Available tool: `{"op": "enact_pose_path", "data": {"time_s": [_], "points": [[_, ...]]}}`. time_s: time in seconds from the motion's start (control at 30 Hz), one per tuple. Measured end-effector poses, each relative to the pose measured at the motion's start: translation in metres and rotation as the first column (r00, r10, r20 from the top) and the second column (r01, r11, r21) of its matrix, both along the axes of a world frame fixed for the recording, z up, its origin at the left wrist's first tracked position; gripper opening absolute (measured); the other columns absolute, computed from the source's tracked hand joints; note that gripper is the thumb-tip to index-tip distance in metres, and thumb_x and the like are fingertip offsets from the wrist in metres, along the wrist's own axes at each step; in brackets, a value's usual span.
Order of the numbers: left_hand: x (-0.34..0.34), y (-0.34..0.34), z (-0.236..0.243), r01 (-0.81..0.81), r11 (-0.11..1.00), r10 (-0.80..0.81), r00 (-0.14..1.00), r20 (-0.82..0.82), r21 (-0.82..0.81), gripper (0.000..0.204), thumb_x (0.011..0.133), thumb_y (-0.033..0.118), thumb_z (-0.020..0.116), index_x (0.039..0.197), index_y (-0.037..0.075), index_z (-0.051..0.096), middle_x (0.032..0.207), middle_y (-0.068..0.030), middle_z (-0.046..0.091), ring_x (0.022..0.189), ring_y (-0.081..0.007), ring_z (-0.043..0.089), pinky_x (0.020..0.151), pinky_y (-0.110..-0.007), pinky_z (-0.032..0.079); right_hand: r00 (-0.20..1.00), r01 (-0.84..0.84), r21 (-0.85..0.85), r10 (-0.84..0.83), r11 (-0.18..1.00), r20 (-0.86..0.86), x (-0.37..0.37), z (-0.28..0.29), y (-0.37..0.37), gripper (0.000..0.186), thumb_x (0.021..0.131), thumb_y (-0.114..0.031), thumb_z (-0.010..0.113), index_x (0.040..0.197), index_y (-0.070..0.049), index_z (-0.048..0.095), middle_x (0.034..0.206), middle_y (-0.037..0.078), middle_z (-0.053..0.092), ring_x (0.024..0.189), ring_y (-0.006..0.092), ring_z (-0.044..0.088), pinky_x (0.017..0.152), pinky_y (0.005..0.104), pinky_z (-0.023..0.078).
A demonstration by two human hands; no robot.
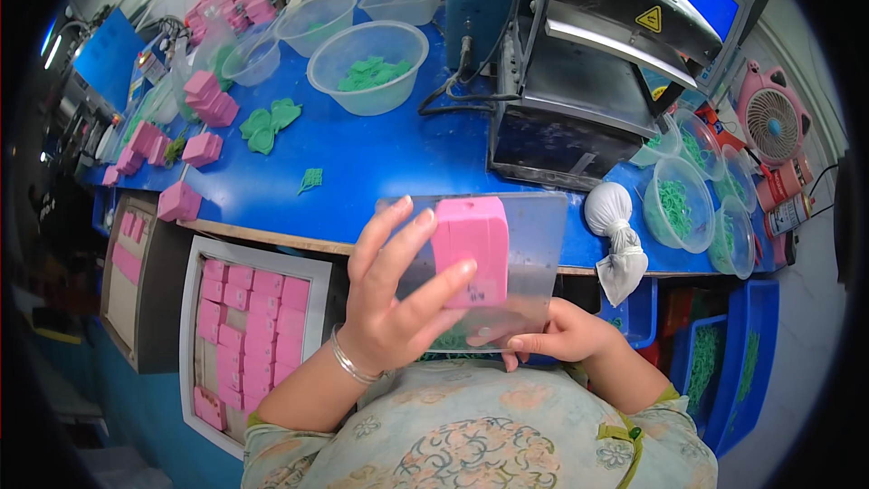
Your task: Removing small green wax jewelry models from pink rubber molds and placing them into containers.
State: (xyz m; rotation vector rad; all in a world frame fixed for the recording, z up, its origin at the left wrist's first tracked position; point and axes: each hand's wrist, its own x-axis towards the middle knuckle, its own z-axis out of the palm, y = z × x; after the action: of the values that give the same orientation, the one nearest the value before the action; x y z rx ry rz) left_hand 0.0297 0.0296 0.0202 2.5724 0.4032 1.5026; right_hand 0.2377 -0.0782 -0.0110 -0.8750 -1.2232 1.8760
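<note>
A pink rubber mould [471, 244] with a small hole in its top end lies against a clear rectangular plate [536, 244], held in front of my body at the table's near edge. My left hand [396, 285] grips the mould from its left side, one fingertip pressing on its face and the other fingers along the plate's left part. At the plate's lower right corner, my right hand [561, 330] pinches the edge with its thumb in front; some of its fingers show blurrily through the plate. Green strands [450, 340] show behind the plate's lower edge.
A black machine [579, 100] stands on the blue table [398, 158]. A white cloth pouch [615, 226] lies right of the plate. Bowls with green pieces [367, 68] and strands [677, 208] stand around. A white-rimmed tray [193, 308] holds several pink moulds, lower left. Blue bins [744, 371] sit lower right.
</note>
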Motion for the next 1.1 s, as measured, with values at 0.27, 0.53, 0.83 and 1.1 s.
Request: {"op": "enact_pose_path", "data": {"time_s": [0.27, 0.53, 0.83, 1.1], "points": [[0.011, 0.003, -0.003, -0.045, 0.984, 0.019, 0.989, -0.148, -0.175, 0.053, 0.063, 0.025, 0.074, 0.112, 0.013, 0.06, 0.125, -0.0206, 0.044, 0.119, -0.0363, 0.039, 0.096, -0.049, 0.033, 0.977, 0.014, -0.177, -0.051, 0.984, -0.209, 0.003, 0.005, -0.013, 0.062, 0.087, -0.008, 0.052, 0.14, -0.005, 0.02, 0.11, 0.021, 0.058, 0.064, 0.0151, 0.059, 0.054, 0.0217, 0.043], [-0.032, -0.065, 0.068, 0.936, -0.044, -0.722, 0.212, 0.659, -0.35, 0.068, 0.086, 0.066, 0.024, 0.114, 0.016, 0.059, 0.121, -0.0248, 0.043, 0.12, -0.0415, 0.03, 0.099, -0.053, 0.026, 0.812, 0.166, -0.23, -0.265, 0.959, -0.52, 0.029, 0.058, -0.052, 0.066, 0.084, 0.0, 0.043, 0.14, 0.0, 0.009, 0.109, 0.04, 0.049, 0.059, 0.0273, 0.064, 0.053, 0.0281, 0.052], [-0.003, -0.093, 0.061, 0.983, -0.168, -0.622, -0.162, 0.766, 0.072, 0.082, 0.084, 0.068, 0.022, 0.09, 0.001, 0.069, 0.123, -0.0368, 0.034, 0.118, -0.0455, 0.034, 0.098, -0.055, 0.025, 0.766, 0.382, -0.13, -0.392, 0.915, -0.51, 0.04, 0.08, -0.045, 0.07, 0.081, -0.003, 0.043, 0.138, 0.005, 0.004, 0.107, 0.041, 0.049, 0.048, 0.0255, 0.061, 0.044, 0.0269, 0.051], [0.007, -0.099, 0.055, 0.983, -0.1, -0.57, -0.184, 0.801, 0.155, 0.079, 0.085, 0.066, 0.026, 0.09, 0.0, 0.069, 0.123, -0.0382, 0.033, 0.118, -0.0473, 0.034, 0.098, -0.055, 0.026, 0.796, 0.42, -0.053, -0.395, 0.906, -0.459, 0.05, 0.084, -0.021, 0.068, 0.081, -0.006, 0.043, 0.137, 0.008, 0.005, 0.102, 0.038, 0.053, 0.042, 0.0199, 0.057, 0.039, 0.0231, 0.047]]}}
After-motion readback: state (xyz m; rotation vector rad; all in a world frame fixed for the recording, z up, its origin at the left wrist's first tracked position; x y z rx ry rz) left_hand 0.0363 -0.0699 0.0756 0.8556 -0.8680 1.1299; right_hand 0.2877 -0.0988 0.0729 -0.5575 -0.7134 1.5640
